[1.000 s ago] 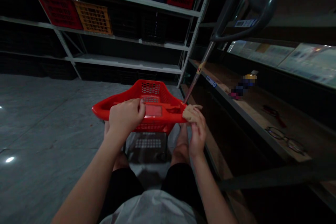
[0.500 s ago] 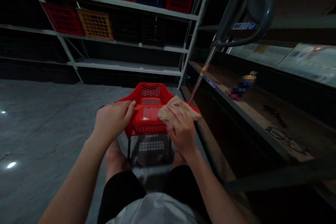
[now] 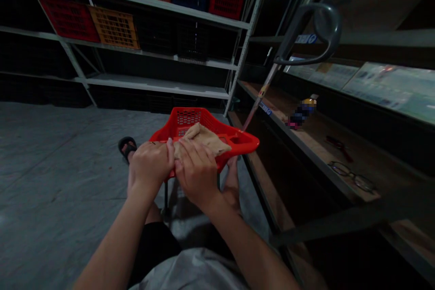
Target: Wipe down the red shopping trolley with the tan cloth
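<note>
Tan cloth (image 3: 209,139) lies under the fingers of my right hand (image 3: 197,170) in the head view, spread over the near edge of the red cart (image 3: 245,142). Those fingers are close together and bent over the cloth, holding it against the cart; its far corner reaches out beyond my fingertips. My left hand (image 3: 149,164) is closed around the cart's edge to the left, its thumb just beside the cloth. A sandal (image 3: 128,141) shows just beyond my left knuckles. Past my right fingers, a pole with a grey loop handle (image 3: 282,52) rises to the right. Well apart, further right, eyeglasses (image 3: 353,176) lie on a wooden shelf (image 3: 367,154). Far ahead of my left fingers, a yellow crate (image 3: 114,27) sits on a rack (image 3: 156,85).
</note>
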